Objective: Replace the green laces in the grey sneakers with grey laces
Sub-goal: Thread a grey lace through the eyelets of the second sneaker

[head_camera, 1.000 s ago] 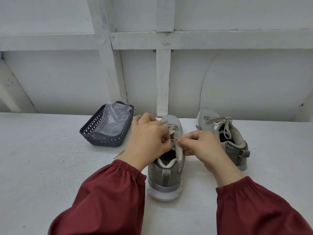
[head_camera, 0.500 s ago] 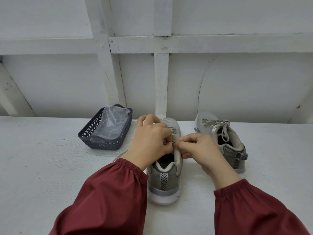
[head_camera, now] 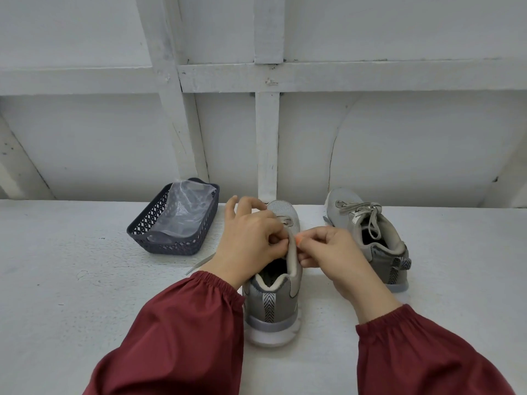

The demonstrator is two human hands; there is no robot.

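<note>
Two dark red sleeves (head_camera: 182, 337) come in from the counter's (head_camera: 71, 280) front edge. Between them, at mid-counter, the near grey sneaker (head_camera: 271, 309) stands upright, heel toward the person: grey mesh, white sole, chevron heel tab. The left hand (head_camera: 251, 240) curls over its opening and pinches the tongue (head_camera: 293, 252). The right hand (head_camera: 328, 249) pinches tight against the tongue's other side, probably on the tip of the grey lace (head_camera: 199, 262); the tip itself is hidden. A loose strand of that lace trails out on the counter under the left wrist. It looks light, limp and flat, so it is best taken at its stiff tip, while the soft tongue needs steadying. No green lace shows. Toward the back edge on the right, the far sneaker (head_camera: 345, 220) is already laced and tied in grey. A dark basket (head_camera: 171, 246) holding a plastic bag (head_camera: 185, 206) sits at back left.
</note>
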